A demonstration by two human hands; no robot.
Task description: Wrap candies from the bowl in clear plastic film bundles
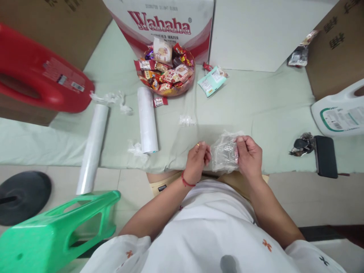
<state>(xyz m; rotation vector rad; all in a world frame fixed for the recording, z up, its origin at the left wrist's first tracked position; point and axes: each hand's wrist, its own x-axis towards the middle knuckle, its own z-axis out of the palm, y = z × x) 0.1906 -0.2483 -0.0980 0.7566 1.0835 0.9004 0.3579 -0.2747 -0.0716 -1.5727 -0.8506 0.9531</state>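
Along the back of the cloth-covered table (264,102), a Wahaha carton (170,9) is fronted by a snack-filled bowl (185,89). At the near edge, crumpled clear plastic film (224,154) is pinched along its right side by the right hand (249,155); the left hand (198,157) is bunched at its left side, but whether film is gripped there cannot be told. Rightward, a wide stretch of cloth is left before the black phone (325,156), set at the same edge.

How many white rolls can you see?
2. One roll lies in front of the candy bowl; the other roll lies farther left, jutting past the table's near edge. Others may be hidden.
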